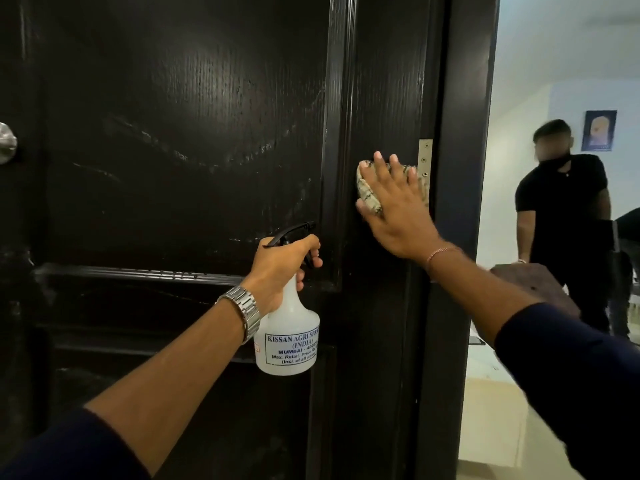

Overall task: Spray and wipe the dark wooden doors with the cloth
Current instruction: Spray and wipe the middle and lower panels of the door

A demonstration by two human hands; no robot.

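On glossy dark door (194, 140): right hand (398, 216) flat, pressing patterned cloth (369, 190); left hand (280, 268) gripping translucent spray bottle (289, 337).

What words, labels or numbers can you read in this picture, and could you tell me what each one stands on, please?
All on the label of the spray bottle gripped by the left hand:
"KISSAN AGRI SPR", cut off at the bottle's curve
"(INDIA)"
"MUMBAI - 4000", further digits unclear
"Max. Retail Price Rs", amount hidden
"(Incl. of all", rest hidden
The poster on the far wall: too blurred to read.
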